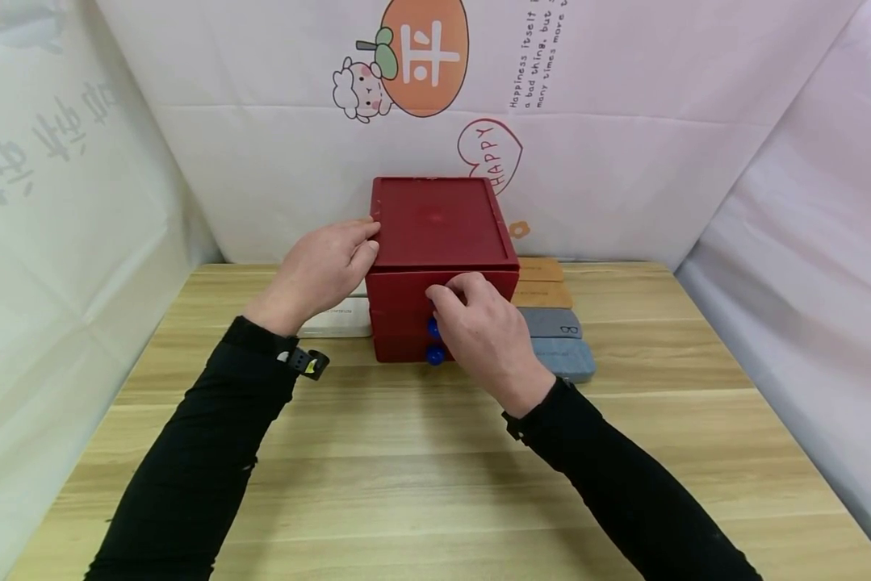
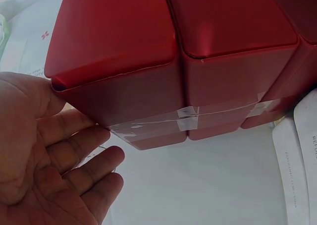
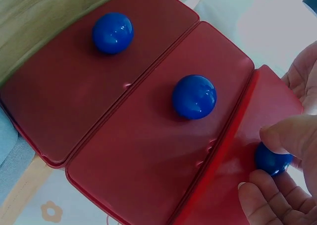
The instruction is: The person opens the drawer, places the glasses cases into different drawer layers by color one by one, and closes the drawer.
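Note:
A red box with three stacked drawers (image 1: 435,226) stands at the back of the table. Its drawers carry blue knobs; the middle knob (image 3: 194,97) and bottom knob (image 3: 113,32) are untouched. My right hand (image 1: 482,331) pinches the top knob (image 3: 272,160) between thumb and fingers. In the right wrist view, the top drawer front (image 3: 237,150) stands slightly forward of the one below. My left hand (image 1: 322,266) rests against the box's upper left edge, fingers loosely extended in the left wrist view. Clear tape (image 2: 188,120) runs along that side of the box.
To the right of the box lie orange cases (image 1: 540,294), a grey case (image 1: 551,323) with a glasses mark and a blue case (image 1: 566,359). White cases (image 1: 337,320) lie at its left. White printed cloth (image 1: 275,161) hangs around the wooden table (image 1: 377,484).

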Demonstrator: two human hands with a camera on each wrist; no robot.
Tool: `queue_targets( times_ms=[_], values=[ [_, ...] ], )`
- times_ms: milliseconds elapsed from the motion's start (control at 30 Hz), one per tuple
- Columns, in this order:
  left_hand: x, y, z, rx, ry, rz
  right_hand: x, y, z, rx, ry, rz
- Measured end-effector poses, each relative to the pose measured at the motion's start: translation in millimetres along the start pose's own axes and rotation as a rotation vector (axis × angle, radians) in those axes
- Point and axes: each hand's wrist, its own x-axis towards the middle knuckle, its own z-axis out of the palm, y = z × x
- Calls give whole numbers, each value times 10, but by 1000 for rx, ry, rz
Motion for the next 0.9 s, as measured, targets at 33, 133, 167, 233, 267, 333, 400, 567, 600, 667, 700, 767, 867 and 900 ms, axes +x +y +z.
queue_targets(
  times_ms=[33,133,167,233,267,333,400,567,600,667,700,767,867,900],
  values=[
    [1,0,0,1,-1,-1,-3,-2,-4,-1,-1,0],
    [2,2,-2,1,-4,-4,-17,-12,-20,-11,1,-3],
    [2,2,-3,1,-6,-5,-22,-17,-25,-17,4,-7],
    [2,3,-5,1,-9,-4,-34,-29,-33,-26,12,-12],
    [2,3,-6,0,-10,-3,-41,-37,-38,-33,15,-15],
    [1,3,-8,-4,-11,0,-57,-52,-45,-40,18,-18],
    [-1,2,-8,-8,-11,3,-75,-67,-56,-46,18,-19],
    [-5,-8,-4,-28,3,4,-108,-103,-82,-57,31,-27],
    [-3,-11,-1,-31,7,5,-115,-109,-86,-60,37,-30],
    [-3,-13,4,-28,13,8,-126,-120,-95,-64,45,-37],
    [-3,-15,6,-27,14,8,-132,-125,-100,-65,48,-40],
    [-4,-14,9,-24,16,10,-145,-133,-111,-63,50,-44],
    [-6,-12,10,-25,15,8,-161,-145,-129,-52,45,-46],
    [-6,-14,11,-28,15,8,-166,-149,-133,-47,47,-46]
  ],
)
